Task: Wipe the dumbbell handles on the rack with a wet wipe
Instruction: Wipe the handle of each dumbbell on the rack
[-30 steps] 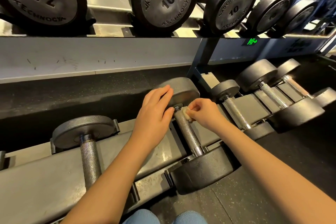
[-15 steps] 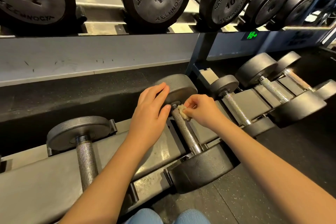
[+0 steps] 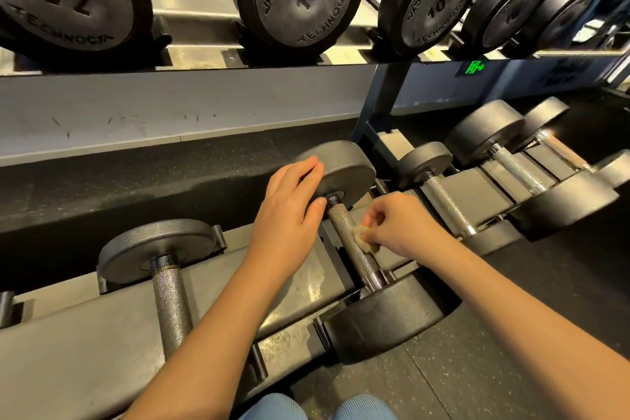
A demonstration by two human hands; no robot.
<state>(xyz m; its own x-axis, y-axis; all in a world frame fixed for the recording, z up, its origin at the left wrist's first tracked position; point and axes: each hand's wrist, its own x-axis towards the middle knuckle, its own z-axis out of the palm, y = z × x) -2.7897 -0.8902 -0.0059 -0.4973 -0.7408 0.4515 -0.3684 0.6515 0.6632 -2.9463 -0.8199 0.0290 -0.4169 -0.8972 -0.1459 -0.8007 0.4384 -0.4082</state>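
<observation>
Pinching crumpled wet wipe (image 3: 363,239) against mid dumbbell handle (image 3: 348,236), right hand (image 3: 400,228) grip closed on wipe, frame centre. Handle long axis runs upper left to lower right on lower rack shelf (image 3: 102,334). Left hand (image 3: 289,211) grip open, straight fingers resting on far head (image 3: 344,169).

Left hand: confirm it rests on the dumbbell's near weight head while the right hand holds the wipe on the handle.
Wrong. The head view shows the left hand on the far weight head, not the near one. The rest holds: the right hand pinches the wipe against the handle.
</observation>
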